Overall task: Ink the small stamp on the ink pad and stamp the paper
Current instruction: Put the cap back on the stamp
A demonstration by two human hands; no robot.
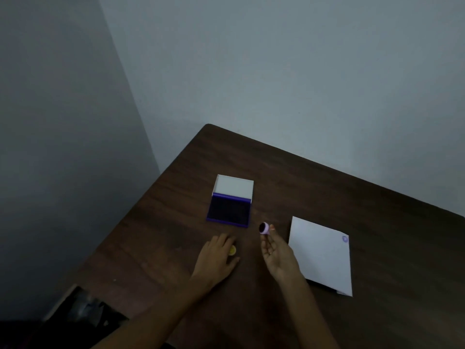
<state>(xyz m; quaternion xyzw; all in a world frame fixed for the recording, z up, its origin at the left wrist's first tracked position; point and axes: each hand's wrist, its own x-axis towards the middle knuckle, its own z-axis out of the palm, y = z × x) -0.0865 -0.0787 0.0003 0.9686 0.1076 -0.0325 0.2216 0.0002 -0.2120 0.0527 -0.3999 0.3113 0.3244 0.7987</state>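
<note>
My right hand (pixel 276 253) holds a small pink round stamp (pixel 264 228) at its fingertips, the dark inked face turned up and to the left, above the table between pad and paper. The open ink pad (pixel 229 210) lies further back, purple-framed with a dark pad and a white lid raised behind it. A white paper (pixel 320 253) lies to the right, with one round purple print (pixel 345 239) near its far right corner. My left hand (pixel 217 256) rests on the table, fingers over a small yellow round object (pixel 232 250).
The dark wooden table (pixel 327 187) stands in a corner against pale walls. Its left edge runs diagonally down to the lower left, where dark clutter (pixel 85 313) lies below table level.
</note>
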